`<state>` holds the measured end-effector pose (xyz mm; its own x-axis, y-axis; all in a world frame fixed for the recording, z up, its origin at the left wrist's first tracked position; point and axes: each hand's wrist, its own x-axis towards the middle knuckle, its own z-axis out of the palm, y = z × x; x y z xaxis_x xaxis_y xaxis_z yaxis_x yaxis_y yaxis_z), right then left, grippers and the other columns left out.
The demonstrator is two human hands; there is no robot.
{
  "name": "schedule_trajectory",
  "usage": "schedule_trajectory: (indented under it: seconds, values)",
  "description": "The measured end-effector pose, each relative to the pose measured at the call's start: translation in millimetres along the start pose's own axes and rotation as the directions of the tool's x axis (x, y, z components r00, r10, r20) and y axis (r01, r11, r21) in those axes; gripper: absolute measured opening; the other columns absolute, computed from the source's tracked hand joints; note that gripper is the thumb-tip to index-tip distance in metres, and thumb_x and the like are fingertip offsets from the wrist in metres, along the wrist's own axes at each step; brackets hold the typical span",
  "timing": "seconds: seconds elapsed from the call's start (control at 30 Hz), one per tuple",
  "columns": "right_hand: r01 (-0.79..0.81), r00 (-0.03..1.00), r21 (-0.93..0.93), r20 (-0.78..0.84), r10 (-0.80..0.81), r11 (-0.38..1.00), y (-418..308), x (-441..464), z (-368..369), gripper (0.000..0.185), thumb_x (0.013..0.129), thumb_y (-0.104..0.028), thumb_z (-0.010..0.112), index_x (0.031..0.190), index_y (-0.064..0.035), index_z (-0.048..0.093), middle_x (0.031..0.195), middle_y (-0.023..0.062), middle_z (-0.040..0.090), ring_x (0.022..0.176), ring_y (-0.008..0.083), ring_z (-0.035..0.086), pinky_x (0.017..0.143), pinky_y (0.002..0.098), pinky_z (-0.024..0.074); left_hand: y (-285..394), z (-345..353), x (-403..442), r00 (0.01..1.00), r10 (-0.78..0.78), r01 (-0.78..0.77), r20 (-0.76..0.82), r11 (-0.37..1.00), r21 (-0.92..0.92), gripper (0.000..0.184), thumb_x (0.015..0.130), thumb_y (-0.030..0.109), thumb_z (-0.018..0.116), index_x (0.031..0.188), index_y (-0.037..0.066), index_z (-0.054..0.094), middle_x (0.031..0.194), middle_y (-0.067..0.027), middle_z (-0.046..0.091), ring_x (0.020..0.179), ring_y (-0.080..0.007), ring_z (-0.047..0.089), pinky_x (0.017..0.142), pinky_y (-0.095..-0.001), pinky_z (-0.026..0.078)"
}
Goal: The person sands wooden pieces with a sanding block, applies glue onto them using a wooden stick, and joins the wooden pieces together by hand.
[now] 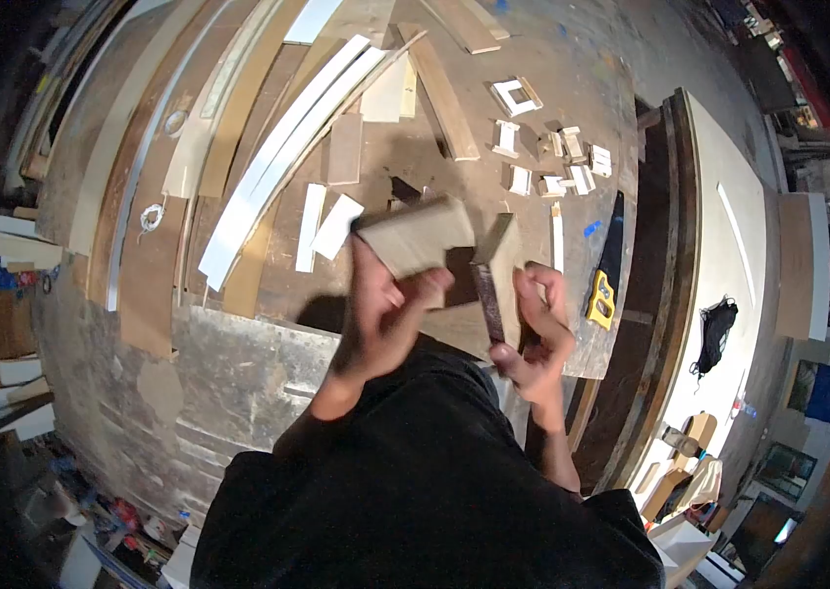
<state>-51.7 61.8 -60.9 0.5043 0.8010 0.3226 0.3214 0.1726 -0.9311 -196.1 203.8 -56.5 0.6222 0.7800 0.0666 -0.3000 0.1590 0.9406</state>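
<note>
Above the near edge of the worktable, my left hand [380, 314] is closed on a pale wooden block [420, 236], its thumb across the lower side. To the right, my right hand [539, 334] grips a narrower wooden piece [500, 270] that stands tilted, with a dark strip along its left edge. The two pieces are close together at the middle of the view. Both look slightly blurred, and whether they touch is hard to tell.
Long boards [287, 157] lie across the table's left side. Small wooden assemblies [516, 96] sit at the back right. A yellow-handled saw [602, 299] lies by the right edge. Beyond a gap, a pale panel [719, 226] carries a black cloth item [717, 334].
</note>
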Motion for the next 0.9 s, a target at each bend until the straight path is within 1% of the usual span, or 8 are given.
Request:
schedule_trajectory:
  seconds: [0.1, 0.17, 0.27, 0.47, 0.5, 0.63, 0.7, 0.9]
  values:
    - [-0.042, 0.999, 0.104, 0.03, 0.04, 0.994, -6.7, 9.5, -3.1, 0.082, 0.081, -0.045, 0.073, 0.136, 0.0108, 0.051, 0.126, 0.0204, 0.048, 0.12, 0.0303, 0.046, 0.103, 0.0388, 0.0362, -14.3, 11.4, -20.4, 0.971, 0.026, -0.047, 0.238, 0.996, 0.081, 0.068, 0.098, 0.002, 0.054, 0.148, -0.001, 0.007, 0.14, -0.0212, 0.043, 0.119, -0.0252, 0.056, 0.096, -0.0361, 0.05]
    - [-0.028, 0.996, 0.023, 0.08, 0.026, 0.999, -1.1, 1.9, -8.9, 0.08, 0.082, -0.045, 0.072, 0.135, 0.0111, 0.052, 0.126, 0.021, 0.048, 0.12, 0.0312, 0.047, 0.103, 0.0402, 0.0358, -20.5, 10.1, -22.3, 0.972, 0.051, -0.079, 0.228, 0.99, 0.118, 0.073, 0.099, -0.001, 0.05, 0.15, 0.001, -0.001, 0.14, -0.0225, 0.042, 0.119, -0.0266, 0.056, 0.096, -0.0375, 0.052]
    - [-0.176, 0.966, -0.107, 0.173, 0.193, 0.978, 11.5, -16.3, -21.0, 0.07, 0.078, -0.031, 0.075, 0.131, 0.0106, 0.056, 0.127, 0.0222, 0.048, 0.119, 0.0321, 0.049, 0.102, 0.0407, 0.0377, -4.0, 7.3, -9.2, 0.987, 0.13, -0.133, 0.091, 0.991, 0.029, 0.055, 0.098, 0.005, 0.056, 0.139, 0.001, 0.019, 0.129, -0.0183, 0.047, 0.115, -0.0231, 0.056, 0.093, -0.0348, 0.051]
    - [-0.101, 0.992, -0.107, 0.061, 0.108, 0.989, 21.1, -19.0, -41.2, 0.068, 0.072, -0.029, 0.078, 0.13, 0.0035, 0.061, 0.122, 0.0194, 0.053, 0.114, 0.0289, 0.051, 0.1, 0.0388, 0.0389, 8.9, -9.4, 2.4, 0.957, 0.257, -0.291, 0.138, 0.882, 0.372, 0.033, 0.092, 0.013, 0.07, 0.114, 0.0, 0.05, 0.103, -0.0122, 0.059, 0.097, -0.0212, 0.063, 0.082, -0.0321, 0.051]
    - [-0.087, 0.995, -0.082, -0.053, 0.082, 0.993, 8.7, -9.8, -42.1, 0.07, 0.071, -0.031, 0.079, 0.13, 0.0032, 0.061, 0.121, 0.0194, 0.054, 0.114, 0.0288, 0.051, 0.1, 0.0386, 0.039, 12.2, -9.4, 3.0, 0.956, 0.254, -0.292, 0.149, 0.883, 0.366, 0.033, 0.092, 0.013, 0.07, 0.114, 0.0, 0.05, 0.103, -0.0122, 0.059, 0.097, -0.0212, 0.063, 0.082, -0.0321, 0.051]
    - [0.132, 0.989, -0.142, 0.09, -0.119, 0.981, -31.4, 15.4, -54.8, 0.071, 0.067, -0.031, 0.083, 0.125, 0.0045, 0.064, 0.122, 0.0184, 0.05, 0.103, 0.0251, 0.056, 0.087, 0.0342, 0.0462, 19.6, -6.2, 3.6, 0.953, 0.24, -0.3, 0.187, 0.843, 0.446, 0.027, 0.089, 0.015, 0.072, 0.108, 0.0, 0.061, 0.092, -0.012, 0.064, 0.086, -0.025, 0.064, 0.077, -0.0364, 0.051]
    - [0.073, 0.981, -0.326, 0.195, -0.008, 0.943, -49.6, 15.5, -53.2, 0.078, 0.051, -0.014, 0.088, 0.125, -0.0013, 0.067, 0.116, 0.0128, 0.048, 0.085, 0.0199, 0.051, 0.072, 0.031, 0.0452, 25.3, -8.3, 3.5, 0.925, 0.188, -0.362, 0.331, 0.705, 0.61, 0.028, 0.089, 0.016, 0.071, 0.108, -0.001, 0.062, 0.093, -0.0136, 0.063, 0.084, -0.029, 0.064, 0.076, -0.039, 0.05]
    - [0.024, 0.959, -0.308, 0.277, 0.065, 0.951, -66.0, 22.6, -47.9, 0.076, 0.056, -0.019, 0.087, 0.128, -0.0055, 0.066, 0.115, 0.0128, 0.048, 0.084, 0.0206, 0.046, 0.073, 0.0313, 0.0429, 35.9, -7.5, 3.8, 0.926, 0.119, -0.329, 0.36, 0.722, 0.608, 0.034, 0.086, 0.02, 0.074, 0.103, -0.005, 0.06, 0.092, -0.0156, 0.06, 0.083, -0.029, 0.063, 0.076, -0.0338, 0.05]
